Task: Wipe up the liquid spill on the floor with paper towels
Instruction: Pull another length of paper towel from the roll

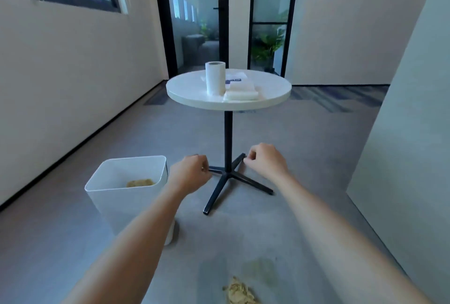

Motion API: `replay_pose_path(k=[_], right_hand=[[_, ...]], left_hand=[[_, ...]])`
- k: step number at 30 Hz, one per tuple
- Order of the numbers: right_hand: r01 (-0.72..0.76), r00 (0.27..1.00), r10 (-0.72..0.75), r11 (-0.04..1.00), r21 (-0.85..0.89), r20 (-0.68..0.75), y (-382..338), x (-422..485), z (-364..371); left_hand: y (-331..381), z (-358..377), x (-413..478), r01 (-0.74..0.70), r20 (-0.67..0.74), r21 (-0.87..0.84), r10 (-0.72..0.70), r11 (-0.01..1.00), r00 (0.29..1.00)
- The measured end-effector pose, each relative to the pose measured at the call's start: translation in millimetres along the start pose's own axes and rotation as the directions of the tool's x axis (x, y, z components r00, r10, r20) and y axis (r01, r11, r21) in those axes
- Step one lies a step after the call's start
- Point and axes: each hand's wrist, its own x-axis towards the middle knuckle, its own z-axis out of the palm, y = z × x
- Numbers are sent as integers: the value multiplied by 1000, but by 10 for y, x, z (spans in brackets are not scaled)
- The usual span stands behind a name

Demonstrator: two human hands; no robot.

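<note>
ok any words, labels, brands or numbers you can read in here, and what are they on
No text can be read in this view.
Flat white pack on the round table: a dark blue patch that may be a label, too blurred to read.
Paper towel roll: no print visible.
White bin: no marking visible.
</note>
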Motion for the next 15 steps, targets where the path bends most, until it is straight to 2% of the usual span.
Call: replay_pose_path(k=[9, 12, 15], right_hand=[[141, 976, -143, 990, -27, -164, -500, 752, -525], [191, 963, -198, 980, -54, -182, -584, 945, -550], [192, 949, -215, 974, -116, -230, -607, 1134, -566]], left_hand=[[137, -759, 929, -69, -190, -29, 63, 997, 980], [159, -916, 1245, -86, -206, -30, 78, 996, 975], [234, -988, 1490, -117, -136, -19, 113, 993, 984]])
